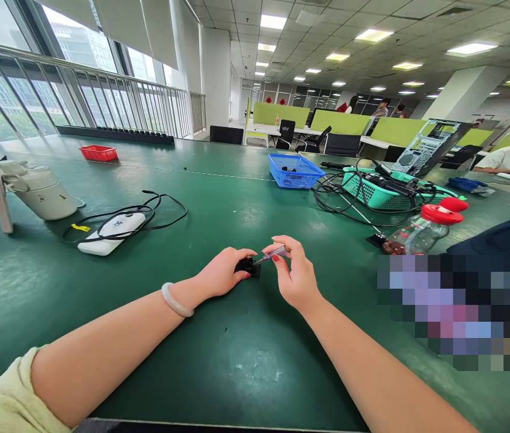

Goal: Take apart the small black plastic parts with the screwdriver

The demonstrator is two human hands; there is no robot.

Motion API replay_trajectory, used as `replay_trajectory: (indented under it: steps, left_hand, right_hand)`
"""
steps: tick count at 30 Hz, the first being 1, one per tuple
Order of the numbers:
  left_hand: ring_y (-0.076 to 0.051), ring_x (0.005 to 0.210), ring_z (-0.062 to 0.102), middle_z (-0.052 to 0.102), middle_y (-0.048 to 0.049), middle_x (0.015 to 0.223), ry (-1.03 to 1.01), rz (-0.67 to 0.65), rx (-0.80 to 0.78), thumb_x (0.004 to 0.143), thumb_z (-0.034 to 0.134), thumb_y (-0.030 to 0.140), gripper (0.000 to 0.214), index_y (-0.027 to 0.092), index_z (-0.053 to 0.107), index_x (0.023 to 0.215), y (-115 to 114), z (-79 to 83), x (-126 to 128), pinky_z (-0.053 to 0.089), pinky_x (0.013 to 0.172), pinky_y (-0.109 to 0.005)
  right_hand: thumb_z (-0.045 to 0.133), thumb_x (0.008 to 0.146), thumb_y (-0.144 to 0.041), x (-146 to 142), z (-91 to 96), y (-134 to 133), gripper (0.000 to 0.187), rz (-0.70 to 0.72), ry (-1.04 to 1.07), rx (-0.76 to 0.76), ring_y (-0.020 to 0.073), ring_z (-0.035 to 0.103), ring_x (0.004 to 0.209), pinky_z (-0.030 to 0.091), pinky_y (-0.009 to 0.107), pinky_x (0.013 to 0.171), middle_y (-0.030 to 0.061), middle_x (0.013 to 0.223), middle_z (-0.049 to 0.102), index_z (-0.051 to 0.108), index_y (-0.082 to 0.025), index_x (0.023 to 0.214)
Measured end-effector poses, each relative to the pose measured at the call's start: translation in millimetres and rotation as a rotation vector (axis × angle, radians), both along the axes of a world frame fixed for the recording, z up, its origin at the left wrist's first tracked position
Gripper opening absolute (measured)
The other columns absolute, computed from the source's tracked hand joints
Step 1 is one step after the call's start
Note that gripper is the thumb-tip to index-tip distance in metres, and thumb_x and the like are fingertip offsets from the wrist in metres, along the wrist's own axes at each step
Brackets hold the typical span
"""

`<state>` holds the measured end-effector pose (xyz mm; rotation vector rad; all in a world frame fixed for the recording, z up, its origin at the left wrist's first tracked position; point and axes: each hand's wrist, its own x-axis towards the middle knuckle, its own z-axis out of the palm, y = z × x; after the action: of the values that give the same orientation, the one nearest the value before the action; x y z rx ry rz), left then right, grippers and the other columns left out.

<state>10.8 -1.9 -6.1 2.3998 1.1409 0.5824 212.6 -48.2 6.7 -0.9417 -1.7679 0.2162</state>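
Observation:
My left hand (pixel 224 272) is closed around a small black part (pixel 253 269), holding it down at the table top. The part's exact kind is too small to make out, and my fingers hide some of it. In my right hand (pixel 298 273) is a small screwdriver (pixel 277 253) with a clear, purplish handle, pinched between thumb and fingers. Its metal shaft slants down to the left, and the tip meets or nearly meets the black part.
On the green table (pixel 156 355), a white power bank-like device (pixel 113 233) with a black cable and a beige bottle (pixel 43 189) lie left. Ahead are a red tray (pixel 98 153), a blue basket (pixel 295 171) and a green basket (pixel 367 195) of cables. A red-lidded jar (pixel 421 231) lies right.

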Motion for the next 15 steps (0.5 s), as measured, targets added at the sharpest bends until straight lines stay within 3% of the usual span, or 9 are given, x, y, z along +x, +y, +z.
replay_trajectory:
  steps: [10,15]
  left_hand:
    - [-0.025,0.116,0.058,0.070,-0.0072,0.117,0.007,-0.028,0.064,0.090,0.061,0.020,0.040,0.024,0.060,0.129,-6,7.8,0,0.048,0.104,-0.045]
    - [-0.025,0.120,0.054,0.066,-0.0080,0.125,0.004,-0.053,0.149,0.094,0.053,0.021,0.034,0.023,0.060,0.127,-9,11.2,0,0.044,0.110,-0.046]
  right_hand:
    - [0.059,0.091,-0.033,-4,3.0,6,0.020,-0.141,-0.012,-0.174,0.0228,0.070,0.084,0.054,0.040,0.084,0.0026,0.089,0.075,0.056,-0.026,0.110]
    - [0.057,0.093,-0.030,-1,5.3,2,0.015,-0.108,0.002,-0.137,0.0216,0.071,0.081,0.055,0.039,0.081,0.0021,0.087,0.076,0.054,-0.027,0.108]
